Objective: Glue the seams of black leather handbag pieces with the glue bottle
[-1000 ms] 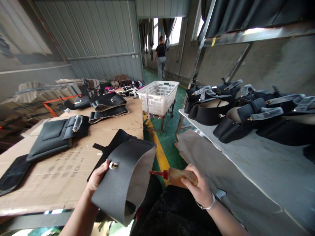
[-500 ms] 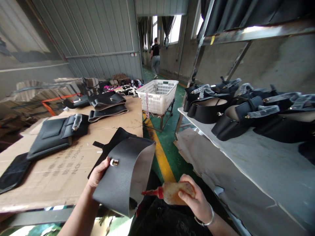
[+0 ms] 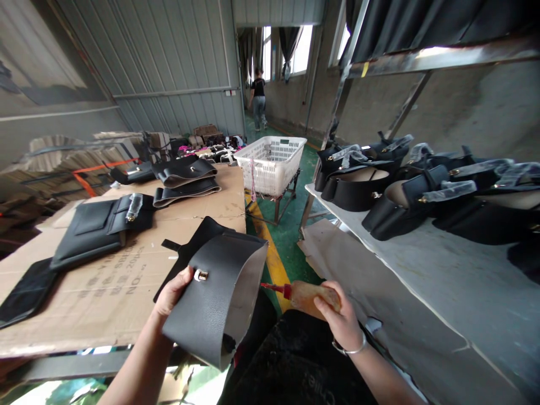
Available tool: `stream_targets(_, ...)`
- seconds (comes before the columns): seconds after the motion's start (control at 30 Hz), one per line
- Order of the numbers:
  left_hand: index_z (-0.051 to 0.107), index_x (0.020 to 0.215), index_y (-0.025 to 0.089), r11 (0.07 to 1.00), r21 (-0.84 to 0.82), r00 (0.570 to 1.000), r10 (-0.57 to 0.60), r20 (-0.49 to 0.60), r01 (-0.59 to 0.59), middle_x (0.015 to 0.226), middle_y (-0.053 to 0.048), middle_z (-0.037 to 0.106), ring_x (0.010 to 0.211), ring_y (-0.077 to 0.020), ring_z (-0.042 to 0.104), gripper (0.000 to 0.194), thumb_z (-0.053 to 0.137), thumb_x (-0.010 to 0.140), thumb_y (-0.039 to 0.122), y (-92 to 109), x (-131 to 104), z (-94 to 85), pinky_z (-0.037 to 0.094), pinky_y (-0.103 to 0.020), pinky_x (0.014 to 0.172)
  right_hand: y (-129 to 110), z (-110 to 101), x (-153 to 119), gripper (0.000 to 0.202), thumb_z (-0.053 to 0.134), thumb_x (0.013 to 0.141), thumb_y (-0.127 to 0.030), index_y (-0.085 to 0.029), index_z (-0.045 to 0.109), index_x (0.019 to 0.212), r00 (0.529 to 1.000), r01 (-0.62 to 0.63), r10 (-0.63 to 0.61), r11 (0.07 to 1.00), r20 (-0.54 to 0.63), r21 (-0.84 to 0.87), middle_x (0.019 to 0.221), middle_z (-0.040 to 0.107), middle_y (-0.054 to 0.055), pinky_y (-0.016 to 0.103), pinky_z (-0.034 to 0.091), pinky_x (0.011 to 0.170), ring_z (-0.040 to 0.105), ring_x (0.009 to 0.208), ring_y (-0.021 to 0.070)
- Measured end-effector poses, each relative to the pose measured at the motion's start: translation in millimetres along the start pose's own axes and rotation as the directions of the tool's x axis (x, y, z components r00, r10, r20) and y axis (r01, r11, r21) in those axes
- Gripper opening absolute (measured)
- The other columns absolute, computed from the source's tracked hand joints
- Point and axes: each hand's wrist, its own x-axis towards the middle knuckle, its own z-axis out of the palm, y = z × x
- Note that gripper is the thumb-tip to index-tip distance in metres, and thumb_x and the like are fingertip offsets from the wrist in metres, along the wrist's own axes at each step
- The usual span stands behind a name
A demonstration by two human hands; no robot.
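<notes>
My left hand (image 3: 175, 291) grips an unfinished black leather bag (image 3: 211, 298) by its edge, the thumb beside a small gold clasp (image 3: 201, 275). The bag's pale inner side gapes open toward the right, and a black flap with a strap lies behind it. In my right hand (image 3: 343, 318) is a squeeze glue bottle (image 3: 310, 298) with amber contents and a red nozzle. Its tip points left, close to the upper part of the bag's right edge; whether it touches, I cannot tell. My left fingers are hidden behind the leather.
A cardboard-covered table (image 3: 139, 304) on the left bears a black bag (image 3: 99, 225) and folded bag pieces (image 3: 185, 171). At right, a bench (image 3: 447, 281) holds several black bags. Beyond stands a white plastic basket (image 3: 274, 169). A person (image 3: 258, 100) is in the doorway.
The glue bottle in my right hand has moved up and a little right, from the bag's lower opening to its upper edge. The bag has barely shifted. The person has stepped farther off, leftward.
</notes>
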Motion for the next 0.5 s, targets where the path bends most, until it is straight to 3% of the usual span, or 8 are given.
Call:
stream_targets(0.27,0.071,0.066,0.016,0.998,0.007,0.998,0.057,-0.016,-0.057,0.063,-0.003,0.071,0.053,-0.0186,0.065,0.043,0.097,0.04,0.037,2,-7,17.2,0.055,-0.028,0.055,-2,8,-22,0.042,0.077,0.07,-0.053,-0.022,0.061,0.093,0.967,-0.231,0.211,0.963,0.146,0.141,0.079,0.068,0.003,0.032,0.056,0.071,0.065,0.074,0.023)
stream_targets(0.5,0.072,0.069,0.016,0.997,0.019,0.997,0.075,-0.015,-0.074,0.063,-0.003,0.07,0.053,-0.0186,0.063,0.033,0.093,0.051,0.035,-3,-2,7.7,0.053,-0.029,0.053,-13,12,-61,0.044,0.08,0.069,-0.054,-0.022,0.061,0.092,0.861,-0.481,0.378,0.824,0.341,0.3,0.077,0.065,0.001,0.034,0.052,0.07,0.063,0.073,0.0222)
